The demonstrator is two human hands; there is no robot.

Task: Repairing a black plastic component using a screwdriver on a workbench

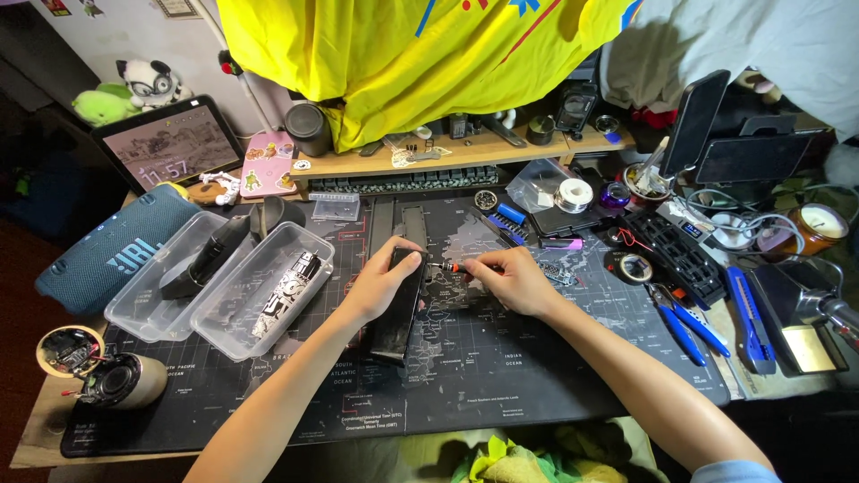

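Holding: left hand (380, 282) clamps a long black device (400, 309), fingers curled over its top end, thumb along the near side.
Left arm: comes in from the lower left, forearm bare, wrist bent slightly inward.
Right hand: right hand (517, 280) closed in a pinch on a small screwdriver (450, 266) with an orange band, tip aimed left at the device's top end.
Right arm: crosses in from the lower right, forearm low over the mat.
Device position: black device lies lengthwise toward the person near the middle of the dark map-printed mat (501, 358), top end lifted under the left hand's fingers.
Left edge: two clear plastic trays (259, 295) sit just beside the left forearm, each with a black part inside.
Right edge: blue-handled pliers (684, 322) and a blue utility knife (750, 317) lie well apart from the right hand.
Far edge: wooden shelf (465, 154) crowded with small parts, yellow cloth (403, 54) hanging above.
Open room: bare mat between the two forearms and toward the near edge of the surface.
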